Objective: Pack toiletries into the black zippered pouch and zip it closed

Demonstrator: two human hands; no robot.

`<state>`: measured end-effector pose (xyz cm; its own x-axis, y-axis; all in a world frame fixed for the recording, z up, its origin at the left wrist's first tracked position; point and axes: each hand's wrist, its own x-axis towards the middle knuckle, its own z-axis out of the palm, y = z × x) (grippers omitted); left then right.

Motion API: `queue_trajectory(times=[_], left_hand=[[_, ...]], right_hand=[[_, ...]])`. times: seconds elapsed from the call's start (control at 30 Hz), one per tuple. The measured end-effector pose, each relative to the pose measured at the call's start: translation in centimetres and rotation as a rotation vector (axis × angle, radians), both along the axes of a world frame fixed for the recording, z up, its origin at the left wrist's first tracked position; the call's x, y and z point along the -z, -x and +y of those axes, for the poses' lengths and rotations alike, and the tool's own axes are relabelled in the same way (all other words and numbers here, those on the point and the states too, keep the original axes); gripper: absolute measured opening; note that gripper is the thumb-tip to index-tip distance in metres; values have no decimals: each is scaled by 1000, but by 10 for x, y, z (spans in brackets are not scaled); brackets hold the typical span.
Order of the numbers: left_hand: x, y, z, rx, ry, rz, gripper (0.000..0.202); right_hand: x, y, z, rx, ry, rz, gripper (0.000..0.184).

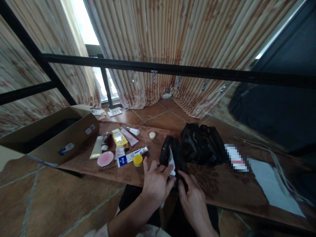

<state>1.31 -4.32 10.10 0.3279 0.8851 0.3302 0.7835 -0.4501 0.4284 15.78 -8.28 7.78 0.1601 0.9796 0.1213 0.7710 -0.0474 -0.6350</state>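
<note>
A small black pouch (179, 152) lies on the brown cloth in front of me, its mouth parted. White material (171, 159) shows inside it, with a small white end near my fingertips; its kind is unclear. My left hand (156, 181) closes thumb and fingers around that white end. With thumb and fingertips, my right hand (194, 196) grips the near right edge of the pouch. Left of the pouch lie a yellow-lidded jar (138, 160), a blue and white toothpaste tube (129, 157), a pink round container (105, 159), a yellow packet (119, 138) and several other tubes.
A cardboard box (71, 136) stands open at the left. Behind the pouch is a crumpled black plastic bag (203, 144). A small cream lid (152, 135) lies near the far edge. White paper (274, 187) and cables are at the right. A dark metal rail (138, 65) crosses above.
</note>
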Motion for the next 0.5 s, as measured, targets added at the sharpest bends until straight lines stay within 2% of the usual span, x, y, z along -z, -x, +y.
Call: queue_trajectory(times=[0.17,0.3,0.5], left_hand=[[-1,3,1,46,11,-35,36],[0,4,-1,82,-3,-86,28],[5,5,-10,96,-106,-226,24]], right_hand=[[0,0,0,-4,-15,-29,35],[1,-1,0,-7,-26,-34,34],[1,-1,1,-2,-20,-36,35]])
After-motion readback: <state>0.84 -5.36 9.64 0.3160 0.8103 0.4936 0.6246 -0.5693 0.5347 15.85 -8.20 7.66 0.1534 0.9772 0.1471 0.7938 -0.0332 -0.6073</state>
